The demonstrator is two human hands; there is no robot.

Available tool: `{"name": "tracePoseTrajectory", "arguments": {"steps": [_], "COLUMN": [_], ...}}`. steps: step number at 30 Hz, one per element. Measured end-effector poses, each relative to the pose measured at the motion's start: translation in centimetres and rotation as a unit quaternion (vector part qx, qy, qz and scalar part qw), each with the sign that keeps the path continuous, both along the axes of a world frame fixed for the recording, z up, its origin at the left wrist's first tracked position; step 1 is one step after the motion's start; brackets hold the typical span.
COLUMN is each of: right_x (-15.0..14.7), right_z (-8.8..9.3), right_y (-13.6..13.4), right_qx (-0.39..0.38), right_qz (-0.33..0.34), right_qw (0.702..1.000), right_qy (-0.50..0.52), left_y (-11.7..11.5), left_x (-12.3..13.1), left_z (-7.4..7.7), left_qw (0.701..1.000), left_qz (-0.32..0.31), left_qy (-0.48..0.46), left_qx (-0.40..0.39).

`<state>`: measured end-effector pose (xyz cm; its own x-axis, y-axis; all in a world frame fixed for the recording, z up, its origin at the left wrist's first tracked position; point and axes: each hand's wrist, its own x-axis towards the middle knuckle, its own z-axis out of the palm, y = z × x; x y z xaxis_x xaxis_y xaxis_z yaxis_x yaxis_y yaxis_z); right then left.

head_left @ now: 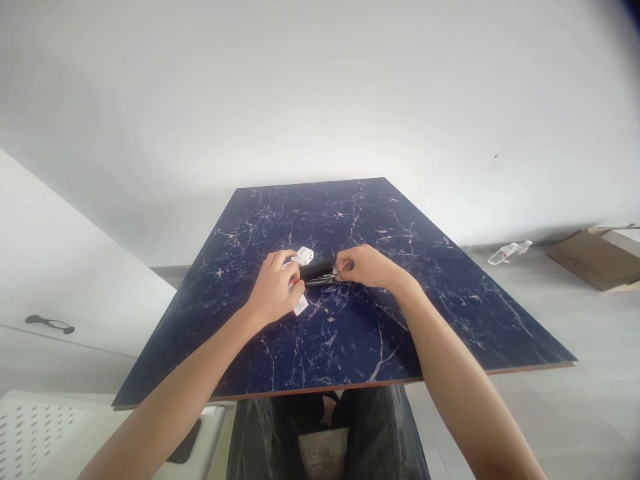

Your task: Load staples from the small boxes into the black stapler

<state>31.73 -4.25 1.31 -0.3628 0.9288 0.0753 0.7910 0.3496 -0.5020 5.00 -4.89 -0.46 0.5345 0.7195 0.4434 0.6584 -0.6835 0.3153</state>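
Note:
A black stapler (317, 273) lies on the dark blue marble table (350, 333), near its middle. My left hand (274, 287) is closed around the stapler's left end and also holds a small white box with red print (301, 306). My right hand (364, 265) pinches the stapler's right end, where metal parts show. A second small white box (303, 255) sits just behind the stapler, touching or close to my left fingers.
A white wall stands behind the table. On the grey floor to the right lie a clear plastic bottle (509, 252) and a flattened cardboard box (595, 259). A white perforated surface (35, 427) and a dark flat object (185, 443) are at lower left.

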Motion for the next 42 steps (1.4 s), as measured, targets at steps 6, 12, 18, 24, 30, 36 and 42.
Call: {"name": "tracePoseTrajectory", "arguments": {"steps": [6, 12, 18, 24, 30, 36, 42], "right_x": [-0.4, -0.3, 0.3, 0.0, 0.1, 0.3, 0.7], "right_z": [0.1, 0.3, 0.4, -0.1, 0.4, 0.1, -0.4], "right_y": [-0.4, -0.6, -0.4, -0.4, -0.5, -0.2, 0.3], "right_qx": [0.01, -0.004, 0.006, 0.0, 0.001, -0.02, -0.053], "right_qz": [0.005, 0.015, -0.007, 0.019, 0.014, 0.014, -0.007], "right_qw": [1.0, 0.999, 0.999, 1.0, 1.0, 1.0, 0.998], "right_qy": [-0.029, -0.044, -0.032, -0.015, 0.016, 0.001, -0.031], "left_y": [0.0, 0.4, 1.9, 1.9, 1.7, 1.5, 0.0], "left_x": [-0.2, -0.4, -1.6, -1.9, -2.5, -3.1, -2.7], "left_z": [0.3, 0.3, 0.3, -0.4, 0.5, 1.6, 2.9], "left_qw": [1.0, 0.998, 0.996, 0.988, 0.988, 0.979, 0.97], "left_qz": [-0.009, -0.011, -0.027, -0.088, -0.08, -0.065, -0.029], "left_qy": [-0.009, -0.063, -0.04, 0.03, 0.036, 0.05, 0.08], "left_qx": [0.021, 0.001, -0.076, -0.123, -0.127, -0.186, -0.228]}}
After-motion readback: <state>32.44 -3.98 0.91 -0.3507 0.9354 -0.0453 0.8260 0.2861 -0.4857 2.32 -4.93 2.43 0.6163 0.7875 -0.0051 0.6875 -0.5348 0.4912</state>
